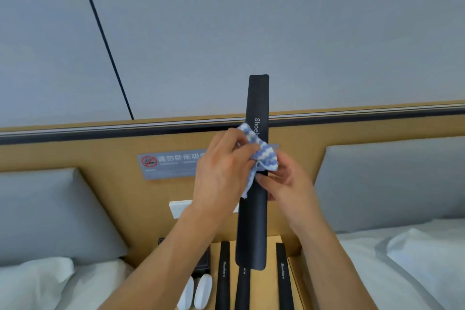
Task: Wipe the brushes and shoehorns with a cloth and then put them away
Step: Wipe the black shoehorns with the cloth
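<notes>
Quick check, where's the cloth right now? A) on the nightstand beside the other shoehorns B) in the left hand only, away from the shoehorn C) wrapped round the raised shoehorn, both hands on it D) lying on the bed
C: the blue-and-white cloth wraps the upright shoehorn, pinched by the left hand and right hand.

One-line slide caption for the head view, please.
Both hands, left and right, wipe an upright black shoehorn with a blue-white cloth.

We see a wooden headboard panel (75,156) running across the view, with a grey no-smoking sign (166,162) fixed to it and a white wall switch plate (177,209) just below. Grey padded cushions (50,211) flank it on both sides, above white pillows (35,282). A grey wall (276,20) rises behind.
</notes>
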